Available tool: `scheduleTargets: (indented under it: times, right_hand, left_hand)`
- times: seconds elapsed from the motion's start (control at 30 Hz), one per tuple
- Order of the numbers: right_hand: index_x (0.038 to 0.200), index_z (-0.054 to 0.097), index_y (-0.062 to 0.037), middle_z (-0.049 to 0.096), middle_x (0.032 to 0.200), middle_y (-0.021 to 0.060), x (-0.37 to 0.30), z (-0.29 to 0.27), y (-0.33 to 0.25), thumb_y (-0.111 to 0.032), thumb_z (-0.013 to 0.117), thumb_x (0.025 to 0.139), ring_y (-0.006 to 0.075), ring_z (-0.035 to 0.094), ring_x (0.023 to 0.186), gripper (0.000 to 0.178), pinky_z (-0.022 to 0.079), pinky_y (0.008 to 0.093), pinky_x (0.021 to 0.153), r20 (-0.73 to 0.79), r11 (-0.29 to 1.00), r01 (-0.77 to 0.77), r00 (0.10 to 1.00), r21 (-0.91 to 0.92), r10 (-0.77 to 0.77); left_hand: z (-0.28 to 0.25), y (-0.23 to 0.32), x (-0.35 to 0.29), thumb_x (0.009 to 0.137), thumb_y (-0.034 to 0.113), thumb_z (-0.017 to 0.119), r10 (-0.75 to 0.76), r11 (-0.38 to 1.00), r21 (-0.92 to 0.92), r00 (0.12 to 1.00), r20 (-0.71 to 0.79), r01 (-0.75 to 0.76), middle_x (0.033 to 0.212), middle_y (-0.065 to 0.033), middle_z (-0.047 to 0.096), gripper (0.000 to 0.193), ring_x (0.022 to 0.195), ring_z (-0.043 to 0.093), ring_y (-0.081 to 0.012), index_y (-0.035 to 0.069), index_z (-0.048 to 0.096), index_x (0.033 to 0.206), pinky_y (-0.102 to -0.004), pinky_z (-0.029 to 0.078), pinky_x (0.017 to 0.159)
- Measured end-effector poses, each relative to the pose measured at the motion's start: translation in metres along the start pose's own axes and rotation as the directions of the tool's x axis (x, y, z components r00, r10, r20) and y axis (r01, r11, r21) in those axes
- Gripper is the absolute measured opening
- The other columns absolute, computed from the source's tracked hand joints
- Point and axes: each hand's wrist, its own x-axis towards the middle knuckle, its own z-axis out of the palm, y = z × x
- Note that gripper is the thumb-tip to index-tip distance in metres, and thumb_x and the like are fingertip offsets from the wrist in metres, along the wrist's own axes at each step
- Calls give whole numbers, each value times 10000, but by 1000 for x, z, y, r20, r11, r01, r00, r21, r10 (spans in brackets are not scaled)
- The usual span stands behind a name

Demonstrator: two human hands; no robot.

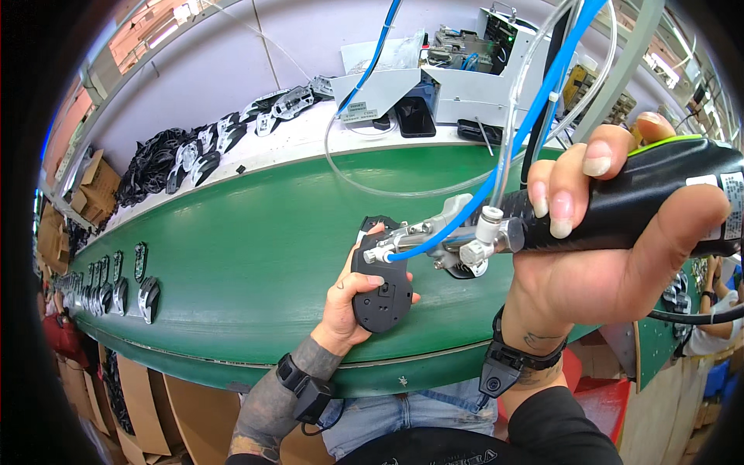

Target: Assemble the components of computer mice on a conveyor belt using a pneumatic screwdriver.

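Note:
My left hand (338,310) is wrapped around a black computer mouse (385,310), its underside turned up and the thumb lying across it. My right hand (593,283) grips a black powered screwdriver (632,209) with a metal nose piece, held sideways above the belt. A blue hose (500,174) and a clear tube (508,139) run to that nose. The nose tip (378,256) is over the upper part of the mouse; whether it touches I cannot tell. Partly hidden behind the nose is another dark part (467,270) on the belt.
Rows of mouse shells and inner parts (147,298) lie on the green conveyor belt (256,256) at left. Along the back ledge are more shells (225,132), a phone (415,116) and a screw-feeding machine (473,85). Another person's arm (717,310) shows at far right.

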Motion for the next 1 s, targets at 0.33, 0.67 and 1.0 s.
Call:
scheduleTargets:
  times: [0.33,0.67,1.0]
  right_hand:
    - [1135,455,-11,534,863,86,1,-6,-18,-556,471,891,118,455,525,598,369,271,527,-121,993,98,989,69,-89]
    - [1144,440,-23,557,886,89,2,1,6,-543,426,915,131,465,523,569,365,278,537,-96,992,13,995,125,-1]
    - [1143,437,-31,549,856,74,1,2,8,-554,418,913,123,461,514,572,362,273,531,-71,991,10,997,137,-1]
  left_hand:
    - [-17,38,13,910,296,492,303,945,192,929,-212,-264,1171,-110,488,498,877,574,-234,114,328,1344,-451,554,717]
    - [-15,19,9,929,327,433,171,985,-20,983,73,-170,1307,-185,414,496,917,595,-296,117,299,1359,-483,561,733]
    - [-13,16,8,927,321,434,167,986,-6,979,119,-168,1338,-190,387,516,934,594,-300,126,278,1379,-494,557,748]
